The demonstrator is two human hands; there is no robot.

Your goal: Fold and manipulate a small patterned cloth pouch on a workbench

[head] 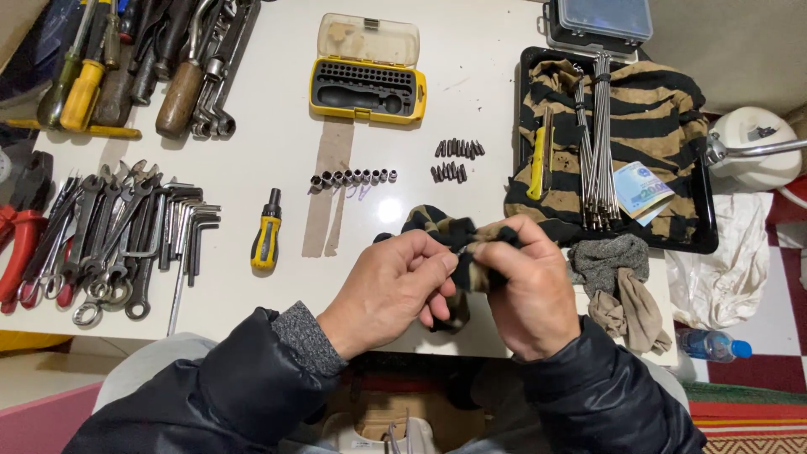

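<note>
Several screwdrivers (80,80) with yellow and wooden handles lie at the far left corner of the white tabletop (277,151), and below them, along the left edge, sit red pliers (21,231), a fan of wrenches (105,240) and a cluster of hex keys (189,231). Just right of those lies a stubby yellow-and-black driver handle (267,231). At the far edge in the middle stands an open yellow bit case (367,84), with a row of small sockets (353,177) and two short rows of bits (458,160) nearer the person. At the near edge the left hand (391,290) pinches a small metal piece against a striped dark rag (458,240), fingertips pressed together; the right hand (525,290) is closed around the same rag, touching the left. Right of the hands lies a grey rag (618,282), and toward the right edge a black tray (702,223) holds a striped cloth (656,109), long metal rods (598,134) and a yellow-handled tool (536,164).
</note>
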